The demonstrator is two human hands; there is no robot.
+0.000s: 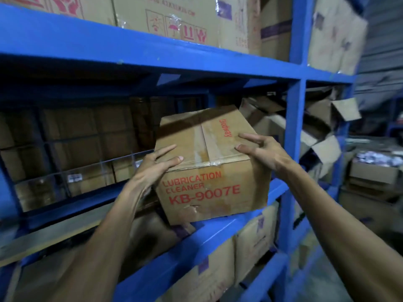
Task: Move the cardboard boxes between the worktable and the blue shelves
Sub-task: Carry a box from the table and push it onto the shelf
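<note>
My left hand (156, 164) presses flat against the near left top corner of the cardboard box (209, 168), fingers spread, and my right hand (260, 149) hooks bent fingers over its right top edge, so both hold it. The box sits tilted across the front edge of the blue shelf (218, 234), overhanging it. I judge this the shelf end of a transfer; next calls for firm, level support.
</note>
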